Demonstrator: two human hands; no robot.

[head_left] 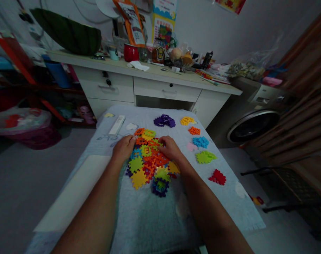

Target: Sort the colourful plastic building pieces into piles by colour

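A heap of interlocking plastic building pieces [146, 151] in orange, yellow, green, blue, red and purple lies in the middle of the cloth-covered table [139, 225]. At the heap's left edge is my left hand [123, 147], its fingers curled in against the pieces; their tips are partly hidden. My right hand [171, 147] reaches the upper right of the heap, thumb and fingers bent together at a green plastic piece [155, 141]. Sorted by colour around the heap are a purple group [164, 121], a yellow group [187, 121], an orange group [194, 131], a blue group [201, 142], a green group [205, 157] and a red group [217, 177].
A white oblong object [117, 125] lies at the table's back left, and a pale board or sheet [73, 194] along its left side. Behind stands a white drawer cabinet [165, 90] with a watermelon piece [70, 33] and jars. A washing machine [252, 113] is at right.
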